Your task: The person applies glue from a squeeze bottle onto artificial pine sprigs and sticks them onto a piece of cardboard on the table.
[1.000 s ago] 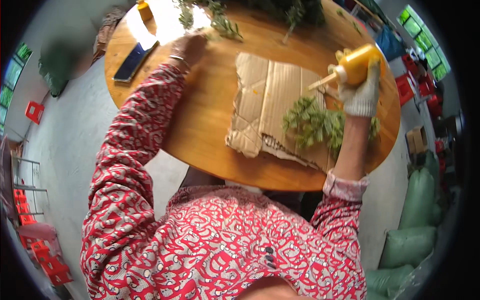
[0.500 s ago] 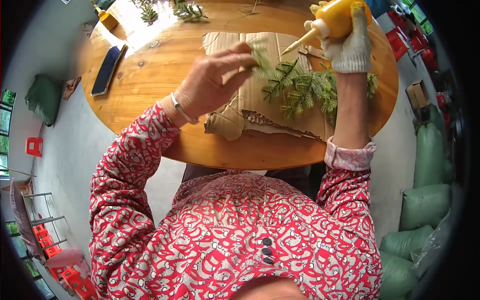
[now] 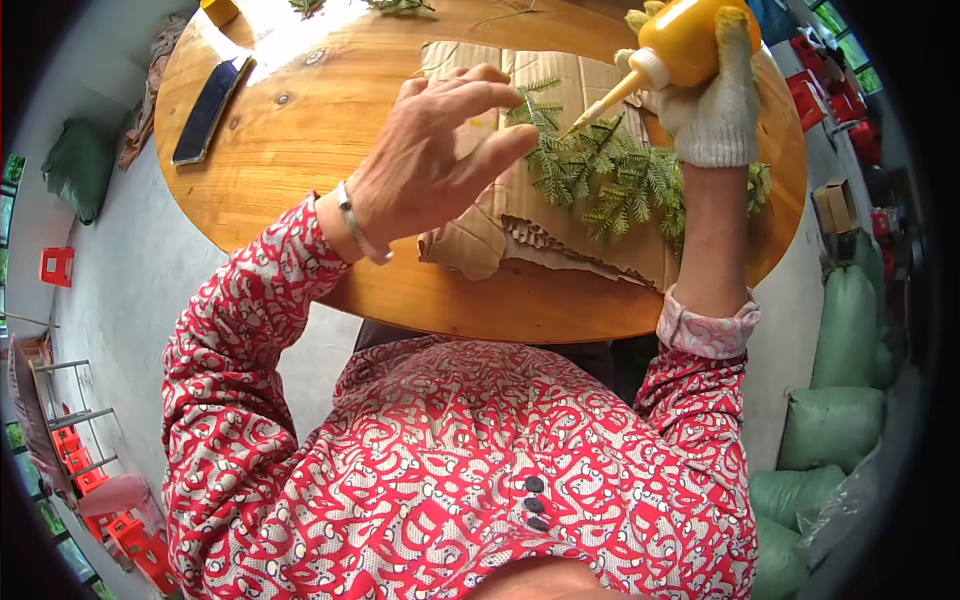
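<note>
My right hand (image 3: pixel 712 105), in a white knit glove, grips a yellow squeeze bottle (image 3: pixel 690 45) with a long pale nozzle. The bottle tilts so that its tip points down and left, close over the green fir sprigs (image 3: pixel 625 180). Those sprigs lie on a torn piece of corrugated cardboard (image 3: pixel 465 235). My bare left hand (image 3: pixel 430 150), with a bracelet (image 3: pixel 357 225) at the wrist, hovers over the cardboard's left side. Its thumb and fingers are apart with nothing between them, next to the leftmost sprig (image 3: pixel 545 135).
On the round wooden table (image 3: pixel 300 140), a dark phone (image 3: pixel 212 110) lies at the left. Further sprigs (image 3: pixel 400 5) and a yellow object (image 3: pixel 219 11) sit at the far edge. Green sacks (image 3: pixel 830 430) line the floor at right; a red stool (image 3: pixel 57 267) stands at left.
My left hand has let go of a small fir sprig, which now lies with the others on the cardboard. Its fingers have spread. My right hand still holds the bottle over the sprigs.
</note>
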`<state>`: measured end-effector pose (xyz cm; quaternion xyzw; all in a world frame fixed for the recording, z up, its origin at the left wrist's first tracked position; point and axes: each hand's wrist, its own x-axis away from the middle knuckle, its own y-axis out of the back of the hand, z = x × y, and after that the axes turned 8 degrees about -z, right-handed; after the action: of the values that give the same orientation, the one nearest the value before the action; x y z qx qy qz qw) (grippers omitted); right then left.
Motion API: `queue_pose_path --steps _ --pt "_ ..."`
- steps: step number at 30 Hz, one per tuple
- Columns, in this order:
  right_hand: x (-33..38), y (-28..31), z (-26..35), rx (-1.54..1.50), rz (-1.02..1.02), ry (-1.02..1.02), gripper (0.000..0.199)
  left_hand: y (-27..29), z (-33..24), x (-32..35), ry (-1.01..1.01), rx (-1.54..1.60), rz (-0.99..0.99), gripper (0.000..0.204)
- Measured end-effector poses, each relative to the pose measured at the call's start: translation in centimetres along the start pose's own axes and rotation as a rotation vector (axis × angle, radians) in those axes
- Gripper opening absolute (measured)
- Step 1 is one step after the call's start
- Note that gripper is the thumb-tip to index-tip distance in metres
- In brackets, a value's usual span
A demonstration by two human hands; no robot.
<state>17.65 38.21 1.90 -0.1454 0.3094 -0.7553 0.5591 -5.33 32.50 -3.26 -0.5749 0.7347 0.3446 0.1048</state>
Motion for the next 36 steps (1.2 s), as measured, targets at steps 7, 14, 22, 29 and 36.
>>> queue_pose_path --steps 7,14,22,29,36 --pt "0.7 -1.3 -0.6 0.035 0.023 0.027 0.043 -1.8 1.4 -0.4 -0.002 -0.528 0.119 0.05" --pt "0.9 -1.1 -0.8 0.058 0.014 0.078 0.043 -0.9 3.3 -0.4 -0.269 -0.441 0.142 0.062" --pt "2.5 -1.9 -1.9 0.084 0.007 0.137 0.043 -1.1 4.5 0.2 -0.22 -0.314 0.185 0.065" --pt "3.7 -2.4 -2.7 0.158 -0.054 0.213 0.046 -1.5 4.8 0.4 -0.25 -0.32 0.161 0.067" --pt "2.8 -1.5 -2.8 0.207 -0.085 0.228 0.049 -2.0 4.8 0.2 -0.244 -0.329 0.161 0.069"
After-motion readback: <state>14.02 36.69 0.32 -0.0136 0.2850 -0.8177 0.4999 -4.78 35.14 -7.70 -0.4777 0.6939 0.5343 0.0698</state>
